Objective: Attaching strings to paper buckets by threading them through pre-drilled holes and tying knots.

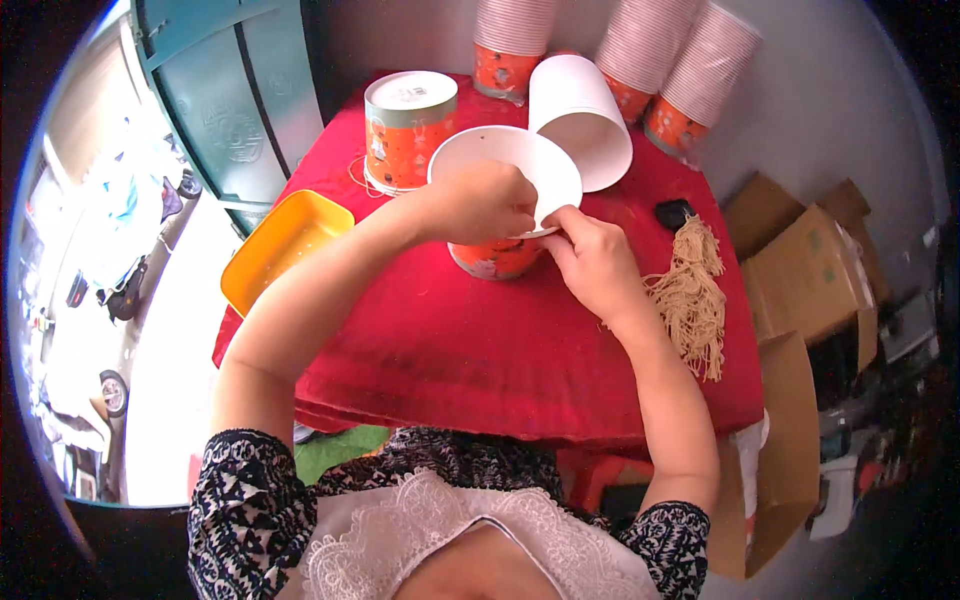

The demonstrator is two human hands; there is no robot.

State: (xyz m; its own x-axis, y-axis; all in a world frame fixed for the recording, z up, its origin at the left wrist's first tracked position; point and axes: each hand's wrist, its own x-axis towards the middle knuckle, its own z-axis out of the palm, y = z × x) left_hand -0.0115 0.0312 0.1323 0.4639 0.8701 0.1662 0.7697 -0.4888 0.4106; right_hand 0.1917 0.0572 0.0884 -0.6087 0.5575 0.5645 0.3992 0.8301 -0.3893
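Note:
An orange-printed paper bucket (497,262) with a white inside stands mouth up at the middle of the red-covered table. My left hand (488,200) is over its mouth at the near side, fingers bent and pressed together. Whatever those fingers pinch is too small or hidden to make out. With thumb and forefinger, my right hand (595,258) grips the bucket's rim at the near right. A white paper bucket (575,100) lies on its side just behind. To the left, another orange bucket (405,135) stands upside down, a thin cord loop beside its base.
A yellow plastic tray (240,262) sits at the table's left edge. Tan cords (692,300) lie in a bundle at the right, near a small black object (674,212). Tall stacks of nested buckets (645,45) line the back. Cardboard boxes (810,265) stand right of the table.

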